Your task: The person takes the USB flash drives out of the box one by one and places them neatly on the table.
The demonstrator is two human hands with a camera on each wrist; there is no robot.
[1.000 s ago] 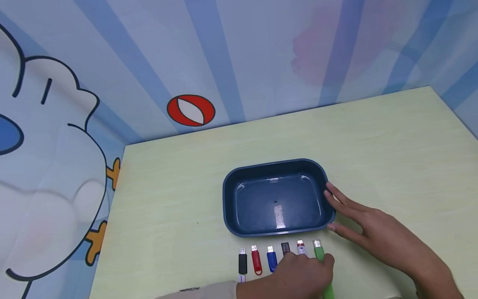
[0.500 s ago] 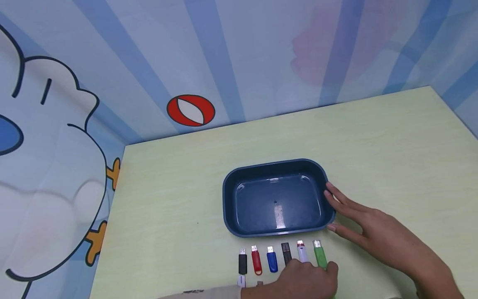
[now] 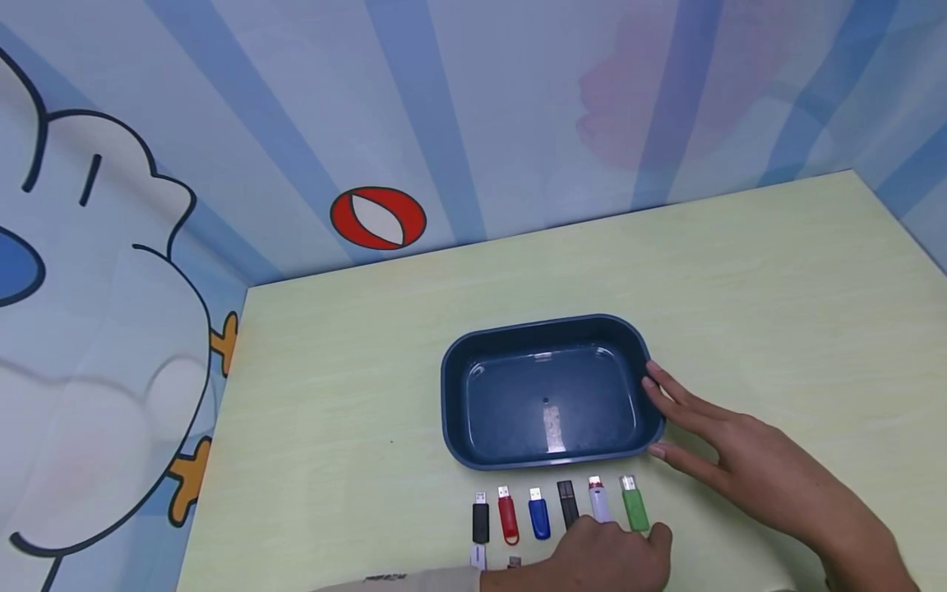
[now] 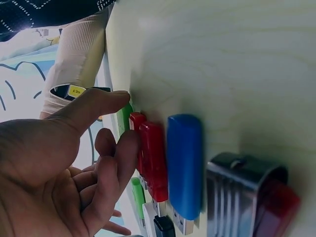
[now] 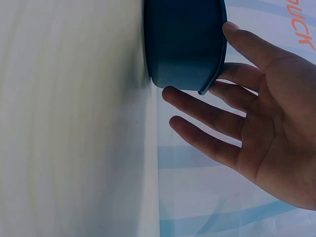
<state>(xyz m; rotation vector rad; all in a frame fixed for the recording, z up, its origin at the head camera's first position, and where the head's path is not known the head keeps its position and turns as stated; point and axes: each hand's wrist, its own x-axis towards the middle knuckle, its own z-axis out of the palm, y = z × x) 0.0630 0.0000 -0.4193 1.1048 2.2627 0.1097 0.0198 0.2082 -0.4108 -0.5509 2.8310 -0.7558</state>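
A row of USB sticks lies before a dark blue plastic tray (image 3: 547,411): black (image 3: 481,520), red (image 3: 508,516), blue (image 3: 538,516), dark (image 3: 567,500), pale lilac (image 3: 598,500) and green (image 3: 634,505). My left hand (image 3: 610,552) is low over a nearer row. In the left wrist view, thumb and curled index are at the two ends of another green USB stick (image 4: 124,117), mostly hidden, which they seem to pinch; red sticks (image 4: 154,160) stand beside it. With fingers fairly straight, my right hand (image 3: 740,464) touches the tray's right side.
Blue (image 4: 185,165) and metal-capped red (image 4: 247,197) USB sticks lie farther along the nearer row, which my left forearm partly covers in the head view. A printed cartoon backdrop (image 3: 518,99) rises behind the pale table (image 3: 333,370).
My left hand has shifted slightly right and towards me, uncovering more of the farther row. The nearer green stick has gone out of sight in the head view. My right hand and the tray stay put.
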